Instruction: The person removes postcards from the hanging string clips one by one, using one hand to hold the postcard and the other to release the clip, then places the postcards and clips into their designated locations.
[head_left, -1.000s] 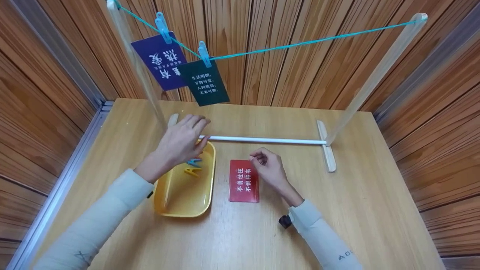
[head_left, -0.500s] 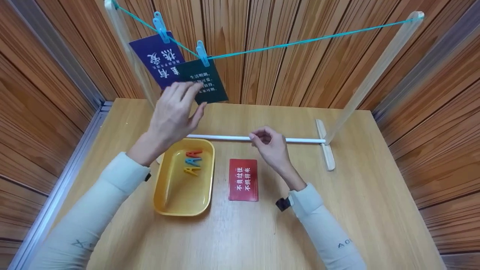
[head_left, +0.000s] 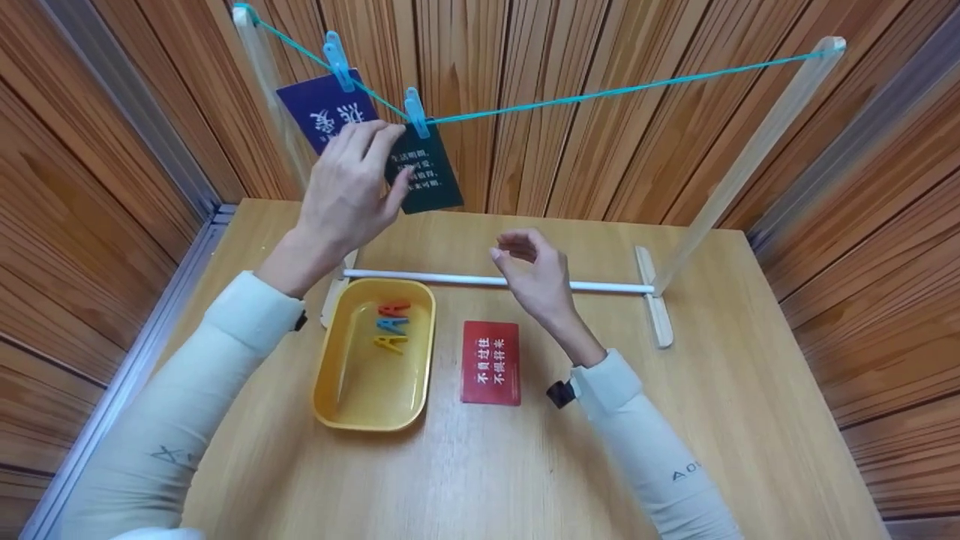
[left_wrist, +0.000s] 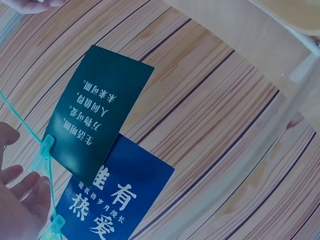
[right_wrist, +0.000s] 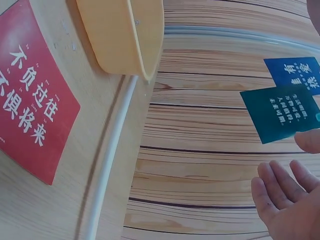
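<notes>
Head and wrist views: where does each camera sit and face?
Head: worn on head, facing forward and down at table; sleeves, left grip, right grip show.
Left wrist: on that wrist, facing green card and blue card; left grip at left edge.
Right wrist: on that wrist, facing red card and wall; right grip lower right.
Wrist views share green card and blue card.
</notes>
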